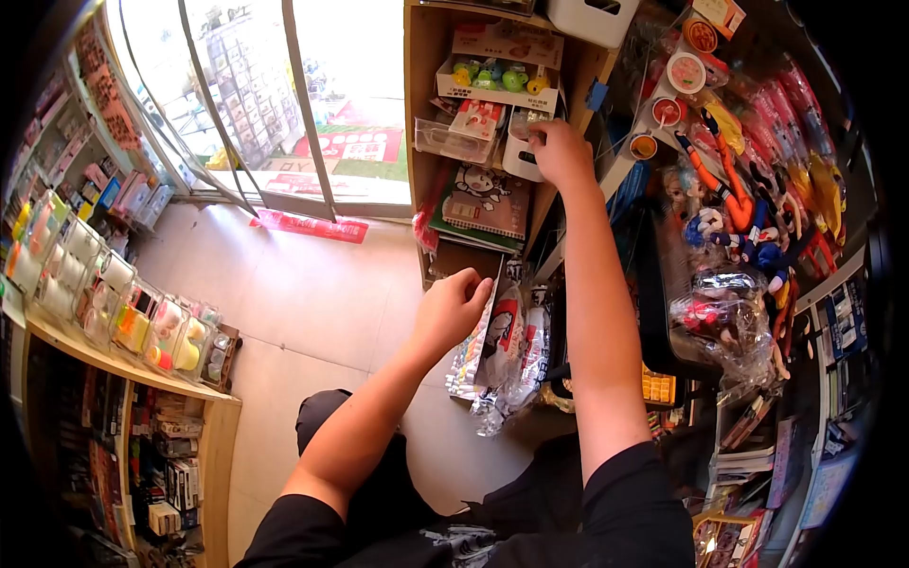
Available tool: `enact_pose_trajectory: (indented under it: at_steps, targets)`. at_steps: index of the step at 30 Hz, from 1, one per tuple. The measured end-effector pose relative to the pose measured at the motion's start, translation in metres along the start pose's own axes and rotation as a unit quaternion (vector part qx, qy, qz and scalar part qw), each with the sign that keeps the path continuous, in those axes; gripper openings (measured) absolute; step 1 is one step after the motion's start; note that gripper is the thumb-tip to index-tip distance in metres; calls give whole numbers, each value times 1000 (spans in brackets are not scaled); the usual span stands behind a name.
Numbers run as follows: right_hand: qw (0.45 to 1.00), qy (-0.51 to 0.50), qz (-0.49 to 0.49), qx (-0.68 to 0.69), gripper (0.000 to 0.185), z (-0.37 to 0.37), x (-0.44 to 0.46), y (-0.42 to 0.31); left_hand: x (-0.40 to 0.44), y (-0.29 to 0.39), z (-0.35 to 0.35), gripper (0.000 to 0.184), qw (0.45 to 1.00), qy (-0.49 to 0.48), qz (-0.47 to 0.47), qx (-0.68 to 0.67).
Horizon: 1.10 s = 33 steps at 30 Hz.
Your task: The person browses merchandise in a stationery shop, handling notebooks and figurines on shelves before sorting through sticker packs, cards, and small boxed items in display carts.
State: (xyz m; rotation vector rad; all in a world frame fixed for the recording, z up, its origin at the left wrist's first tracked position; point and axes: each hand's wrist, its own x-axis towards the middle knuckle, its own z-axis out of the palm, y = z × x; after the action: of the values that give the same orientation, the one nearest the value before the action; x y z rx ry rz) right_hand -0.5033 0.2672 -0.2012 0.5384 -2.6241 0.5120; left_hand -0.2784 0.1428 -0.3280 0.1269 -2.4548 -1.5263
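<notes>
Right hand: raised to the shelf unit (414, 57); my right hand (562, 153) is bent at the wrist, fingers curled down at the upper edge of the white container (517, 165). Fingertips partly hidden behind my knuckles; I cannot tell how far they are parted, or whether they grip the rim or anything inside.
White container: on the middle shelf, right end, beside the clear tray (437, 142); its right part is covered by my hand, and its contents are too small to make out.
Left hand: lower, in front of the unit; my left hand (453, 310) is loosely closed, back of the hand up, thumb toward the plastic-wrapped packets (509, 348). The palm is turned from view; I cannot tell if it has hold of anything.
Packets: below the notebooks (486, 201), beside and under my left hand; shine on the film blurs the print, and my right forearm stands just beside them.
Shelf above: display box (485, 94) with small green and yellow figures, upright; lettering illegible.
Top edge: white bin (595, 17) cut off by the frame.
Right side: heap of toys (734, 213), overlapping, single pieces hard to separate.
Doorway: glass door (244, 80) washed out by daylight.
</notes>
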Motion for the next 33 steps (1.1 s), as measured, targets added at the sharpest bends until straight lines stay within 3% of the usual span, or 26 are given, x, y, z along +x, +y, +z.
enact_pose_trajectory:
  at_steps: [2, 4, 8, 16, 20, 25, 33]
  targets:
    - [1000, 14, -15, -16, 25, -1, 7, 0, 0, 0, 0, 37, 1000, 0, -3, 0]
    - [997, -83, -6, 2, 25, -6, 19, -4, 1, -1, -1, 38, 1000, 1, 4, -5]
    - [989, -143, 17, 22, 25, -13, 30, -20, 2, -2, -1, 37, 1000, 5, 13, 3]
    - [960, -264, -77, 53, 29, -1, 70, 14, 0, -1, -7, 37, 1000, -1, 5, -14]
    - [955, -279, -87, 49, 31, -4, 75, 18, -2, 1, -13, 36, 1000, -13, 5, -1]
    - [943, -295, -62, 144, 29, -2, 83, 30, -2, 2, -18, 35, 999, -38, 1, -8]
    - [954, -284, -47, 81, 29, -6, 86, 22, -2, 0, -20, 36, 998, -56, 1, -25]
